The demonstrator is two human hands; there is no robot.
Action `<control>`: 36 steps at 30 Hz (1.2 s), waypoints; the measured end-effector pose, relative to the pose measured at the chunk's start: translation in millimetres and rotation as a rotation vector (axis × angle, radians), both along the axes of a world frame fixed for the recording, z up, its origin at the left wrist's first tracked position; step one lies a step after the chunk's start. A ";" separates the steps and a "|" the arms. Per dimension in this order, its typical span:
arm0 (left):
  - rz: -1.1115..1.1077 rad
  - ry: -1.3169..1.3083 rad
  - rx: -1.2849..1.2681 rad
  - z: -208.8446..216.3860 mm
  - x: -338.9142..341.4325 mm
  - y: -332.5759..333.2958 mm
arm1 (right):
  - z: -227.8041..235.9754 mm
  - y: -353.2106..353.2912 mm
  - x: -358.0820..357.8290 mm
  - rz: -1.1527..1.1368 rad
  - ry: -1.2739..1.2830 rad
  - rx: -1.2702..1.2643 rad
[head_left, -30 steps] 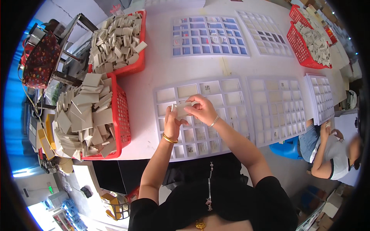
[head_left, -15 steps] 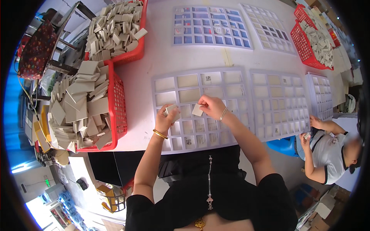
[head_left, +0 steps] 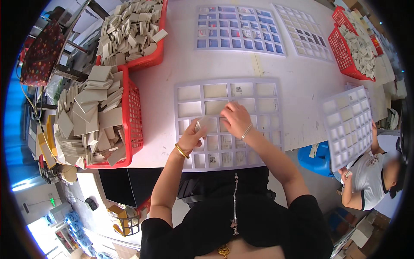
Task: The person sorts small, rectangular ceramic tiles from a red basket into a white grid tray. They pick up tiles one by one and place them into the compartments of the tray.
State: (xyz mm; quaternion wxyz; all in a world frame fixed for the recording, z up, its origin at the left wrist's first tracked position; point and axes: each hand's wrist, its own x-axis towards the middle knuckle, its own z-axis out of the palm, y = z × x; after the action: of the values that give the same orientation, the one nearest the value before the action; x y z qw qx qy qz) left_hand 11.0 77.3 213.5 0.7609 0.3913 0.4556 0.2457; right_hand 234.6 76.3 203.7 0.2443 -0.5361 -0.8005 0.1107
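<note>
Black short-sleeved top, front zip; gold bangle (head_left: 181,151) left wrist; thin bracelet (head_left: 246,131) right wrist.

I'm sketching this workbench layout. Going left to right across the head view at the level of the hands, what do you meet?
Red basket of square tiles → left hand holding a small tile → right hand on the grid tray → second grid tray held up by a co-worker.
</note>
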 end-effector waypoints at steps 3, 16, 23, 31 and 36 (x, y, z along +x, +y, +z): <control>-0.140 0.043 -0.003 0.4 2.8 -0.6 | 42.3 -3.7 -14.7 0.123 0.673 -0.393; 0.030 -0.075 0.101 6.5 -0.7 -2.8 | 12.5 -17.1 -5.2 -0.084 1.096 -0.717; 0.163 -0.054 0.219 5.1 11.6 -12.1 | 14.9 -31.7 -6.4 -0.160 1.174 -0.726; -0.198 0.635 0.976 24.1 -1.5 24.4 | 8.3 -50.0 18.1 -0.234 0.860 -0.461; -0.580 0.981 0.906 21.6 20.9 37.4 | 8.8 -61.4 23.5 -0.206 0.794 -0.587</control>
State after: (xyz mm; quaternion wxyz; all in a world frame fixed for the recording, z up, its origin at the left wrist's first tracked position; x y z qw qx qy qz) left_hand 32.0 114.7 235.2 0.2667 0.8381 0.4758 -0.0051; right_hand 258.1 14.8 212.4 0.3783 -0.5751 -0.5238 0.5018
